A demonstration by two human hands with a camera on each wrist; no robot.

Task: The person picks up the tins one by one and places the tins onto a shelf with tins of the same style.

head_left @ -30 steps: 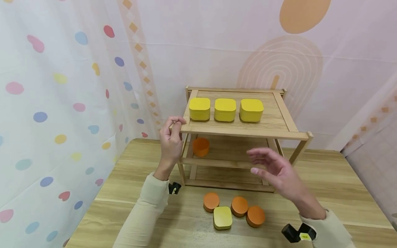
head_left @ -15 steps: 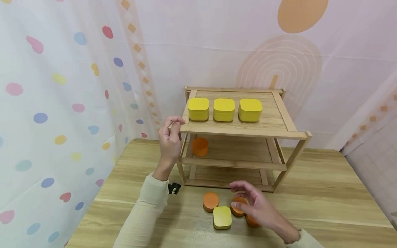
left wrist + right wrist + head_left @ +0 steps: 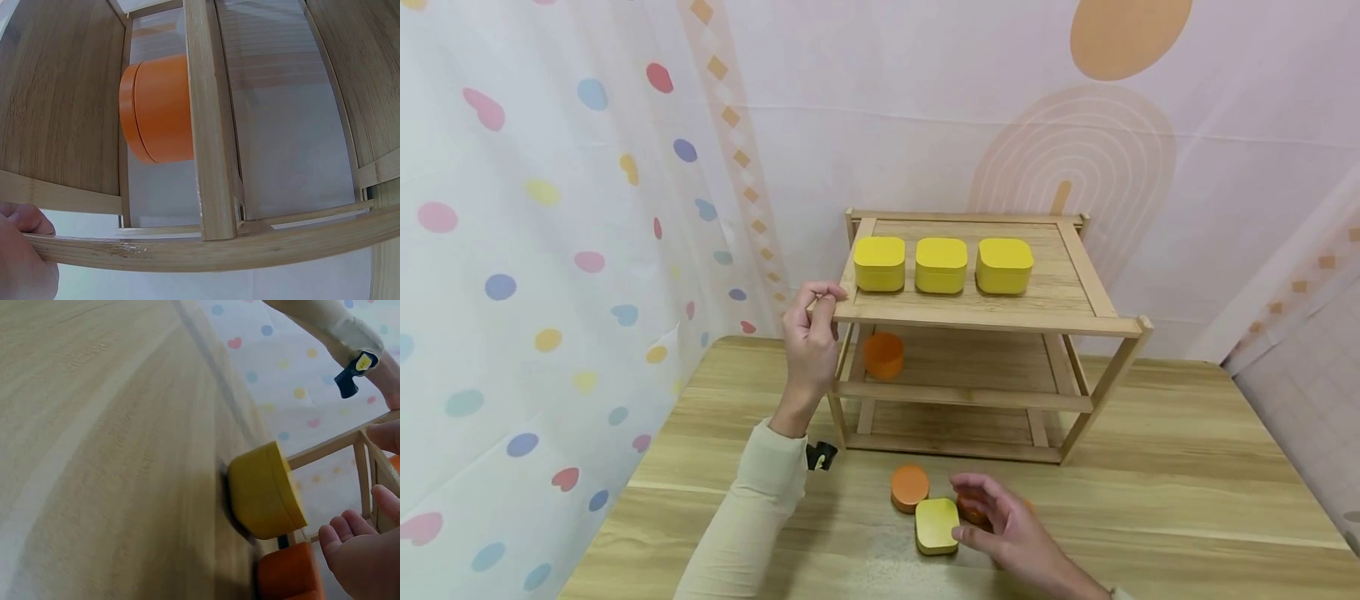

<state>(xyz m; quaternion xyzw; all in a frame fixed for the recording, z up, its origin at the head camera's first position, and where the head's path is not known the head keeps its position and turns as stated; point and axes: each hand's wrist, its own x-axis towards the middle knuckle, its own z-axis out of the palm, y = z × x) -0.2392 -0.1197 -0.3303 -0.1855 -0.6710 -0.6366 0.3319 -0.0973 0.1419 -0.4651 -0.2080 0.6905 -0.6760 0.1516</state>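
Note:
In the head view my left hand (image 3: pixel 811 350) grips the front left corner of a wooden three-tier shelf (image 3: pixel 985 318), thumb and fingers at its top edge. My right hand (image 3: pixel 1007 533) is spread low over the table, fingers loosely bent, holding nothing. Its thumb tip is right at the edge of a yellow rounded-square box (image 3: pixel 937 525). Under and behind its fingers two round orange containers (image 3: pixel 973 507) are partly hidden. Another round orange container (image 3: pixel 910 487) stands left of the yellow box. In the right wrist view the fingers (image 3: pixel 347 528) are beside the yellow box (image 3: pixel 259 490).
Three yellow boxes (image 3: pixel 942 267) stand in a row on the top shelf. One orange round container (image 3: pixel 883 356) sits at the left of the middle shelf, also in the left wrist view as an orange cylinder (image 3: pixel 162 109). A patterned curtain (image 3: pixel 587 250) hangs behind the wooden table (image 3: pixel 1195 467).
My right hand has moved down and left from in front of the shelf to the yellow box and orange containers on the table. The left hand has stayed at the shelf corner.

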